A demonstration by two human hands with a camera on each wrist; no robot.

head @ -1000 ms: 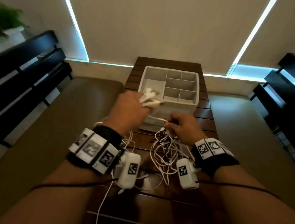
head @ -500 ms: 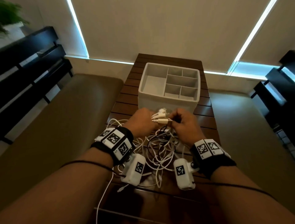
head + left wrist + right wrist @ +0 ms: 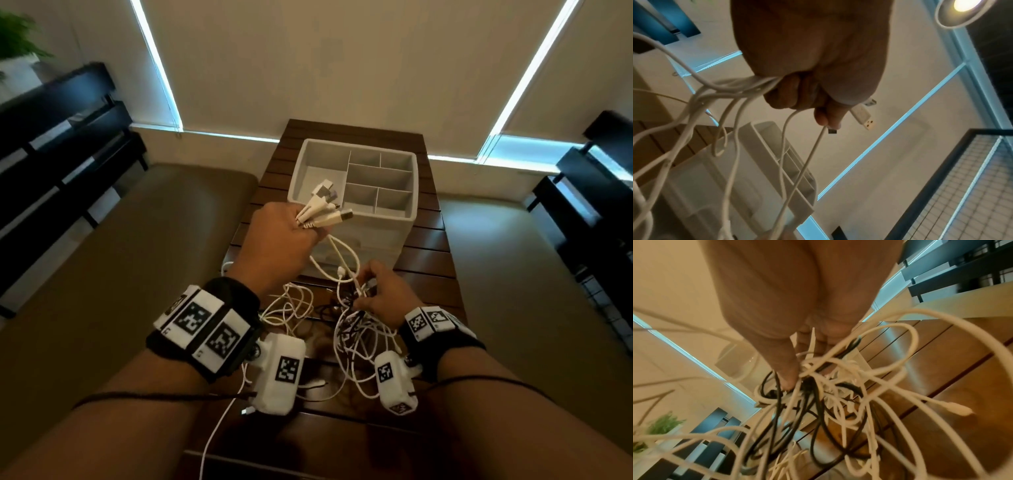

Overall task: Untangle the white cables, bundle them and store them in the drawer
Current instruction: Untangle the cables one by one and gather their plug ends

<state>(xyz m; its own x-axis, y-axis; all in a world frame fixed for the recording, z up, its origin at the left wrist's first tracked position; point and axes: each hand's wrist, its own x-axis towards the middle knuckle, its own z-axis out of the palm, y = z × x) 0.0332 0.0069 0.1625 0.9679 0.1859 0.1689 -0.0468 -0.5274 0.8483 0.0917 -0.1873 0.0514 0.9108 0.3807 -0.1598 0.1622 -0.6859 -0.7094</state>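
Left hand [image 3: 281, 236] fists the plug ends of the thin white rubbery cables [image 3: 346, 339], raised before the grey compartmented plastic organiser [image 3: 356, 219]; right hand [image 3: 380, 294] pinches the tangle on the slatted table (light, floppy, snag-prone). Grip by the plugs.

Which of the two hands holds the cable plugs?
The left hand: it grips the plug ends, raised before the organizer. The right hand works in the tangle on the table.

Glossy slatted wood table [image 3: 428, 253], matt plastic organizer [image 3: 359, 233]
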